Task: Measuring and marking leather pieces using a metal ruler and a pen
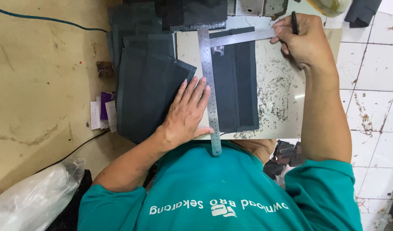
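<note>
The worn beige table (42, 85) fills the 9 o'clock half of the view, and white floor tiles (376, 77) run down the 3 o'clock edge. On the table lies a pale, scratched cutting board (282, 98), at centre and toward 2 o'clock. A stack of dark grey fabric panels (145, 81) lies at the board's 9 o'clock side, overlapping its edge. A single dark grey fabric piece with a stitched seam (237, 85) lies flat on the board, just at 3 o'clock of the long steel L-shaped ruler (209, 85). The ruler's long arm runs from 12 to 6 o'clock and its short arm points toward 2 o'clock along the piece's top edge. A crumpled clear plastic bag (29, 196) sits at 8 o'clock. The left hand (188, 111) lies flat, fingers spread, on the stack with the fingertips against the ruler's long arm; its grip is apart. The right hand (305, 40), at 1 o'clock, has its grip together around a thin black pen (294, 22), touching the short arm's end. Small paper tags, white and purple (102, 112), lie at 9 o'clock of the stack.
</note>
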